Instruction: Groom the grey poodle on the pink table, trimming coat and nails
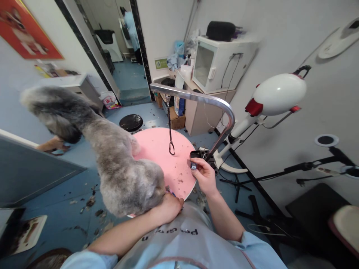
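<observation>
While a blue floor (70, 181) spreads under everything, scattered with clumps of cut hair, the grey, fluffy dog (120, 168) takes up most of the space left of centre. Its rounded body is over the left side of a round pink table (153, 144), and its darker head end reaches out past the edge, toward the far left. Loose tufts dot the pink top near the right-hand rim. Beyond that rim stands a white dryer (280, 95) with red fittings. A bent metal bar (196, 96) arches over the table, and a black strap (169, 127) hangs from it, ending in a loop above the pink surface. By the bar's lower end sits a black tray (195, 154). The left hand (169, 205) lies at the near edge, right beside the dog's rounded near end; a slim pink-and-blue tool (171, 191) shows just above it, but I cannot tell how firmly that grip is closed. The right hand (204, 175), raised near the tray, pinches a small dark metal piece (192, 165) between thumb and fingers.
</observation>
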`<state>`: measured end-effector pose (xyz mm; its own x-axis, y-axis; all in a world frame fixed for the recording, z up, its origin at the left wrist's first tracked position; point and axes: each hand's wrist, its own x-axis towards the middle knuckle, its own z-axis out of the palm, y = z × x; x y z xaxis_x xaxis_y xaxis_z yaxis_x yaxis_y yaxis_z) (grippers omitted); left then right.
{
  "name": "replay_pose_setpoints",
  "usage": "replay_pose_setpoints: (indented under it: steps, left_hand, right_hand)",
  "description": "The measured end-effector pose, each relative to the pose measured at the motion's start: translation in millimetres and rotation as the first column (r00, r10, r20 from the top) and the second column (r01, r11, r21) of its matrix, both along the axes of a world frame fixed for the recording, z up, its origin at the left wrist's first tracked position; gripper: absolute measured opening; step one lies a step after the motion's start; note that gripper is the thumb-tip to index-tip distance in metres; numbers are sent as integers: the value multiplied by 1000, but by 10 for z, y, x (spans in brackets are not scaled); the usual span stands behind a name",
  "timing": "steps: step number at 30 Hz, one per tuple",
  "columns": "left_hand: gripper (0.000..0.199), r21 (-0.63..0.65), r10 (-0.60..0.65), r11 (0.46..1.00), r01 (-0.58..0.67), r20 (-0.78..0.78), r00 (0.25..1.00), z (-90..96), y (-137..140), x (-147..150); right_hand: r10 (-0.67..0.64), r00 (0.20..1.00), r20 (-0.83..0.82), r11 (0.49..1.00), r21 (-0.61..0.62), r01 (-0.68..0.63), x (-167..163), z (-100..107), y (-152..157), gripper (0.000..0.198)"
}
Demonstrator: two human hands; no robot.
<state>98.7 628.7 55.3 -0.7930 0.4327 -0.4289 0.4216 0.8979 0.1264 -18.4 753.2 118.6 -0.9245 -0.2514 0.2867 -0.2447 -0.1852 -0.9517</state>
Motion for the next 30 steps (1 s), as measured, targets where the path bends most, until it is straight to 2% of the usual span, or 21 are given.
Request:
replay_pose_setpoints:
  steps: [12,18,22,26,30]
  left_hand:
    - [30,-31,1,1000,1,75,997,108,22,-14]
    - [28,-3,-11,1000,11,39,999,31,10,1]
    - [28,15,-17,1000,17,5,1000,-29,-6,23]
    - [28,17,-10,1000,10,-7,1000,39,-17,37]
    - [27,20,-8,1000,8,2,1000,100,-1,29]
  right_hand:
    - [-15,988,-156,1000,-6,14,9,-27,15,26]
    - [58,997,-55,997,-54,-61,85,-16,5,22]
    - [80,995,-62,995,-61,-84,114,-11,7,27]
    - [87,994,-71,989,-114,-94,130,-30,18,37]
    - [78,997,-23,986,-144,-80,151,-54,31,24]
